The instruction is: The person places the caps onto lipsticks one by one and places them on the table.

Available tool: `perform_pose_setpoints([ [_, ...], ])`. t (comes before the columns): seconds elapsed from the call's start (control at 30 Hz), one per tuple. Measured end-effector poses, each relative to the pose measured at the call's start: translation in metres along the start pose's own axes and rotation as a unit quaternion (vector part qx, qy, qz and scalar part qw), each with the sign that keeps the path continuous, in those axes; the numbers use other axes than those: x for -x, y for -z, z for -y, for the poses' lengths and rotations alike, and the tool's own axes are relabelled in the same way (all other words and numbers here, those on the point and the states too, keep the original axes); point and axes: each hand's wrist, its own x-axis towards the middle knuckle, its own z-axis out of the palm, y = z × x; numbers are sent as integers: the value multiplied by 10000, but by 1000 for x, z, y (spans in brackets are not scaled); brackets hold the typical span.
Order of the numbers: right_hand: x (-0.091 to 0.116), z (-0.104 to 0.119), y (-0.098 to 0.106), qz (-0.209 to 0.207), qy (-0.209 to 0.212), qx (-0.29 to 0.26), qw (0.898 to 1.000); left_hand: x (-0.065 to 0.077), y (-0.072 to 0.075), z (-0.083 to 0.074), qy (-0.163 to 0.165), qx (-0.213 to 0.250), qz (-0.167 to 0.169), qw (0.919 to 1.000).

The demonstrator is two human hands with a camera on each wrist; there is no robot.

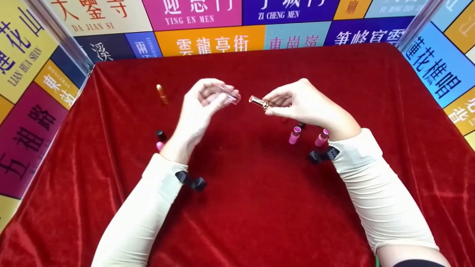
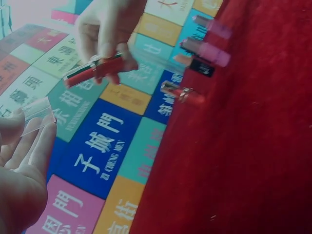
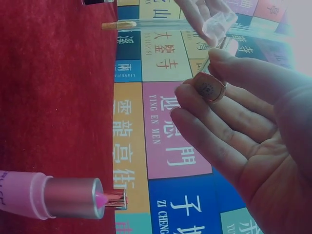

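Observation:
Between the fingers and thumb of my left hand (image 1: 202, 105) is a clear plastic cap (image 1: 233, 97), pinched with its end toward the right. My right hand (image 1: 306, 104) pinches a red and gold lipstick (image 1: 257, 101) by its base, its tip pointing left at the cap. A gap separates the lipstick from the cap in the head view. In the left wrist view the lipstick (image 2: 82, 75) shows a shiny metal collar, and the cap (image 2: 39, 116) is see-through. The flat end of the lipstick's base (image 3: 209, 87) faces the right wrist camera.
Two uncapped pink lipsticks (image 1: 294, 135) (image 1: 321, 137) stand near my right wrist. Beyond them are a red and gold lipstick (image 2: 185, 93) and a black one (image 2: 201, 67). A gold lipstick (image 1: 162, 95) stands back left; black (image 1: 160, 134) and pink (image 1: 160, 145) items are partly hidden by my left wrist.

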Motion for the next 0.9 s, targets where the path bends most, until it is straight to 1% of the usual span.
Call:
perform_pose_setpoints([
  [0.13, -1, -1, -2, 54, 46, 90, 9999, 3, -6, 7, 128, 12, 89, 9999],
  [0.33, -1, -1, -5, 145, 177, 143, 9996, 5, -11, 10, 204, 102, 135, 9996],
  [0.53, -2, -1, -9, 158, 296, 171, 9993, 6, -13, 10, 142, 231, 193, 9994],
  [0.9, -3, 0, -11, 211, 360, 127, 9990, 7, -16, 12, 172, 230, 207, 9994],
])
